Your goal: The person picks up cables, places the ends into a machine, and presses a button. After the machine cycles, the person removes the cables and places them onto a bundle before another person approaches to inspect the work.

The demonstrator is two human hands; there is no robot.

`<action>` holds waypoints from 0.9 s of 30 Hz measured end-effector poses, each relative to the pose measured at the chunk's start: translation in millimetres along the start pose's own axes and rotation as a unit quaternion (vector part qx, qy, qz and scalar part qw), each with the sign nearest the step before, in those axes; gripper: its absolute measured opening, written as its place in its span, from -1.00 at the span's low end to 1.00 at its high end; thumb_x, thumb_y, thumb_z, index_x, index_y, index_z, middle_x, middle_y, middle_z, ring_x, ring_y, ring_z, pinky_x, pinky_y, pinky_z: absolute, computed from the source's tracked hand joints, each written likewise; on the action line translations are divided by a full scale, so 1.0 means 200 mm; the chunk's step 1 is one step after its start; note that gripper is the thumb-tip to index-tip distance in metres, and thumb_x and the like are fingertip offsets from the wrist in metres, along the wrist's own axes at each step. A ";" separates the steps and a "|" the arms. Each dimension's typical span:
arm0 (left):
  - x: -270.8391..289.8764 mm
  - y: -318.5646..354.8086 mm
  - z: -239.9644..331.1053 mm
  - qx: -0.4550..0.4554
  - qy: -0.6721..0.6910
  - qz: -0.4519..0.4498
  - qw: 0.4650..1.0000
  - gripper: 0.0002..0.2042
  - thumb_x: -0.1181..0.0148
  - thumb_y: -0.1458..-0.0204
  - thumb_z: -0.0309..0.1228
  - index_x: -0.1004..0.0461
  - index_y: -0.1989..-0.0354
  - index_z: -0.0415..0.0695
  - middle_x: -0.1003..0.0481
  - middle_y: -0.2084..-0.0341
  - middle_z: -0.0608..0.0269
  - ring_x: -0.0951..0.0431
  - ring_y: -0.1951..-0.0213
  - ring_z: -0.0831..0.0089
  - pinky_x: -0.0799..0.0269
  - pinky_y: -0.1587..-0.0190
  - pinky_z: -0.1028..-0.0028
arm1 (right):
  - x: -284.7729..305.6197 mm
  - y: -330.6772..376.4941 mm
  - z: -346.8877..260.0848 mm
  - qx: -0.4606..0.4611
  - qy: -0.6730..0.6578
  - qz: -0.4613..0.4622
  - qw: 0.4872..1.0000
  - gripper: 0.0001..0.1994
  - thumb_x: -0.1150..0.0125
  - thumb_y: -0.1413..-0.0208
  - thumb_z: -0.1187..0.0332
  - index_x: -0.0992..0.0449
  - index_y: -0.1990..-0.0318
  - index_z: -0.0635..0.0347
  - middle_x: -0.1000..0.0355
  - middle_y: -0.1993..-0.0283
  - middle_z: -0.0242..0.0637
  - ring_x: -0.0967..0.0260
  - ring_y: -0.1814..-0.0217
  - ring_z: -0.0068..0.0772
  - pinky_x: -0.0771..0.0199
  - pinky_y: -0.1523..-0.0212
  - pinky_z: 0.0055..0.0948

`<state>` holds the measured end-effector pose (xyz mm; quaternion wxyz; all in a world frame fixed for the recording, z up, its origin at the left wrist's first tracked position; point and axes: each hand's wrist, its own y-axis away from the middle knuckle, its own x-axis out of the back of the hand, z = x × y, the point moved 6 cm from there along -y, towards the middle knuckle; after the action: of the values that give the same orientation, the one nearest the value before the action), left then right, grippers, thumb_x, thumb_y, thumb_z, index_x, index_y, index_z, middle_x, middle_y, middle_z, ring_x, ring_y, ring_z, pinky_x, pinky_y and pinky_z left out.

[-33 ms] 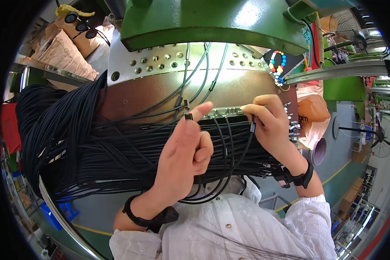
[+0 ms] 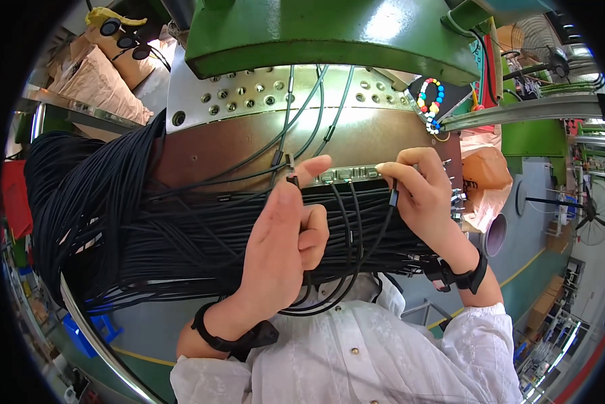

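My left hand [image 2: 275, 246] is raised over the black cables, thumb and index finger closed on a cable with a metal-tipped plug [image 2: 290, 163] pointing up. Its other fingers are curled. At the right end of a metal fixture strip [image 2: 328, 176], my right hand [image 2: 423, 195] pinches a black cable at its dark connector sleeve [image 2: 393, 198]; the fingers hide that cable's tip. Two more cables [image 2: 360, 222] run from the strip's middle down toward my shirt.
A thick bundle of black cables [image 2: 181, 236] lies across the bench and hangs at the left. Behind the brown plate [image 2: 228, 141] is a perforated metal plate [image 2: 188, 101], under a green machine head [image 2: 336, 40]. A metal bar [image 2: 524, 114] juts in at right, near a bead string [image 2: 420, 101].
My left thumb has dipped slightly. My right hand has shifted a little to the right with its cable. Both grips stay the same.
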<state>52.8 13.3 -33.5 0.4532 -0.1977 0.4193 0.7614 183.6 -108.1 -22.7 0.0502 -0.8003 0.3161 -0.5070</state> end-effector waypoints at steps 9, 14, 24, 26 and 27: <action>-0.04 -0.04 -0.09 0.093 -0.013 -0.041 0.995 -0.69 0.26 -0.24 -0.16 -0.31 0.28 -0.15 -0.01 0.75 0.50 0.08 0.73 0.70 0.16 0.69 0.67 | -0.02 -0.03 -0.02 -0.008 -0.043 -0.013 0.999 -0.69 -0.10 0.33 0.78 -0.47 0.36 0.24 -0.31 0.39 -0.26 -0.34 0.39 -0.32 -0.35 0.43 -0.46; -0.06 -0.04 -0.10 0.122 -0.050 -0.032 0.991 -0.70 0.20 -0.23 -0.21 -0.35 0.23 -0.20 -0.12 0.76 0.46 -0.07 0.75 0.66 -0.04 0.70 0.66 | -0.02 -0.04 0.00 0.015 -0.075 -0.046 0.996 -0.77 -0.11 0.31 0.74 -0.41 0.42 0.27 -0.32 0.46 -0.25 -0.34 0.39 -0.26 -0.35 0.41 -0.44; -0.06 -0.05 -0.11 0.136 -0.120 -0.075 0.981 -0.66 0.14 -0.22 -0.22 -0.36 0.13 -0.29 -0.33 0.74 0.29 -0.33 0.72 0.58 -0.33 0.65 0.61 | -0.04 -0.10 -0.04 0.055 -0.012 -0.155 0.986 -0.84 -0.17 0.30 0.64 -0.37 0.48 0.27 -0.30 0.46 -0.25 -0.30 0.41 -0.19 -0.32 0.44 -0.35; -0.07 -0.05 -0.11 0.143 -0.125 -0.079 0.979 -0.67 0.15 -0.22 -0.23 -0.37 0.14 -0.29 -0.33 0.74 0.30 -0.33 0.72 0.58 -0.34 0.65 0.61 | -0.03 -0.09 -0.05 0.065 0.016 -0.163 0.984 -0.82 -0.17 0.31 0.64 -0.38 0.45 0.27 -0.31 0.45 -0.26 -0.29 0.42 -0.20 -0.32 0.45 -0.36; -0.07 -0.06 -0.10 0.147 -0.130 -0.081 0.977 -0.67 0.15 -0.22 -0.24 -0.37 0.15 -0.29 -0.33 0.75 0.30 -0.33 0.73 0.58 -0.34 0.65 0.61 | -0.04 -0.10 -0.05 0.072 0.028 -0.166 0.983 -0.80 -0.17 0.32 0.63 -0.39 0.44 0.27 -0.31 0.44 -0.27 -0.28 0.42 -0.21 -0.31 0.45 -0.36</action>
<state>69.0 -7.7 -42.2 0.5880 -0.0613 0.4463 0.6718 181.2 -85.6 -15.8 0.0138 -0.8213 0.1431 -0.5520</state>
